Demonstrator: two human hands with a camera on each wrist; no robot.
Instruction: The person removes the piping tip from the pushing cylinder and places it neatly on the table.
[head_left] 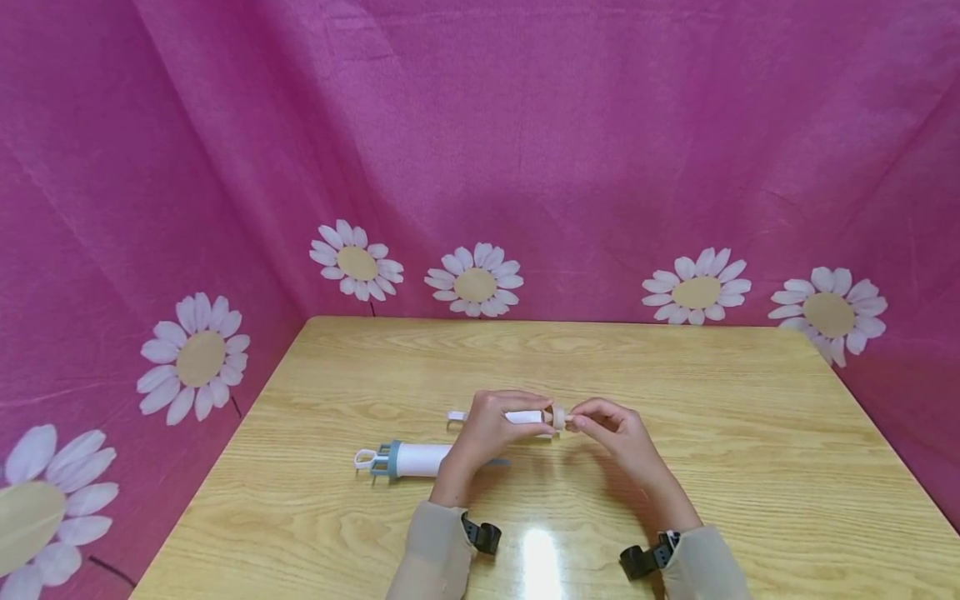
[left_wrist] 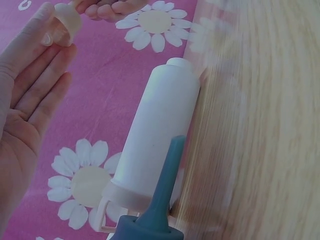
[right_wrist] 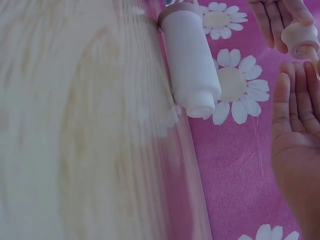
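Observation:
My left hand (head_left: 487,427) pinches a beige ring-shaped cap (right_wrist: 299,39) between thumb and fingers, above the table. From the other side, the fingertips of my right hand (head_left: 621,435) pinch a thin beige nozzle (right_wrist: 313,56) that sticks out of the cap. Behind my left hand lies a white-barrelled dessert syringe (left_wrist: 157,125) with a beige collar; its bare, narrow neck points right. A second such syringe (head_left: 422,460), with a blue-grey collar and pull handle, lies closer to me, partly behind my left wrist. Its blue nozzle (left_wrist: 165,185) points right.
The wooden table (head_left: 750,417) carries both syringes left of its middle. A pink curtain (head_left: 562,167) printed with daisies hangs along the back and sides. Black wrist straps (head_left: 651,557) sit over both sleeves' ends.

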